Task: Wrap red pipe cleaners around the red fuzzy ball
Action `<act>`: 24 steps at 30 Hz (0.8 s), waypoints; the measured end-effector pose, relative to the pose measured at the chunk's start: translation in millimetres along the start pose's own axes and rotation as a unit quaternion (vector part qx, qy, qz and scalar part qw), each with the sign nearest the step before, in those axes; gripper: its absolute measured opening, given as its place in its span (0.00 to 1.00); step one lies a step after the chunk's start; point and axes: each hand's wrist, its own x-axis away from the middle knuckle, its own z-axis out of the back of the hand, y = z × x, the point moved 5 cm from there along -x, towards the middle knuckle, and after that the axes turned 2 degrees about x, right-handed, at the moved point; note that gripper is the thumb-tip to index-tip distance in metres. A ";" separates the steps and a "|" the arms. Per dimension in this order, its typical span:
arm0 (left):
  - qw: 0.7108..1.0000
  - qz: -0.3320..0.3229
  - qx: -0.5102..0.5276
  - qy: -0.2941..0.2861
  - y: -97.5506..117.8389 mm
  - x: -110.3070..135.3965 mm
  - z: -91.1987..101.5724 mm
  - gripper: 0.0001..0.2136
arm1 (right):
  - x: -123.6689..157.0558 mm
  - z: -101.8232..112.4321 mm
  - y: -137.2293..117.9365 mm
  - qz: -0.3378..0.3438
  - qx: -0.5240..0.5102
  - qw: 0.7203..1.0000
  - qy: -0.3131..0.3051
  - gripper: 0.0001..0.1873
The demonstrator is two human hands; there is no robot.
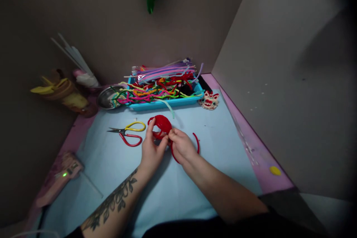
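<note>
Over the middle of the blue cloth, both my hands hold a rounded red piece point(163, 122) that looks made of fuzzy pipe cleaner. My left hand point(153, 145) curls around its left and lower side, fingers and thumb closed on it. At its lower right edge, my right hand point(182, 142) pinches a red pipe cleaner point(198, 142), whose loose end curves out past the hand on the right. The exact join between strand and rounded piece is hidden by my fingertips. Left of my hands lie scissors point(125, 132) with one yellow and one red handle, blades pointing left.
A blue tray point(167, 103) full of colourful pipe cleaners stands at the back, beside a metal bowl point(104, 98) and a lion-like face point(209, 101). A pink glue gun point(60, 182) with a lit green light lies at left. Grey walls enclose the back and right.
</note>
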 end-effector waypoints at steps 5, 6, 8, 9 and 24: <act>0.999 0.018 0.027 0.014 1.6 -1.4 1.0 0.33 | -1.3 5.0 -3.8 -0.012 0.034 0.999 0.001 0.18; 0.999 0.027 0.039 0.019 1.5 -2.1 2.0 0.33 | -1.3 5.4 -5.7 -0.012 0.056 0.998 -0.006 0.18; 0.996 0.044 0.066 0.030 0.9 -3.9 4.5 0.34 | -0.6 5.6 -9.7 -0.005 0.097 0.995 -0.019 0.16; 0.995 0.052 0.081 0.035 0.5 -4.8 5.7 0.35 | 0.0 5.4 -11.7 0.002 0.110 0.994 -0.024 0.15; 0.985 0.085 0.150 0.007 -2.1 -4.3 -0.1 0.36 | 2.1 -2.1 -1.9 -0.022 -0.043 0.999 -0.014 0.15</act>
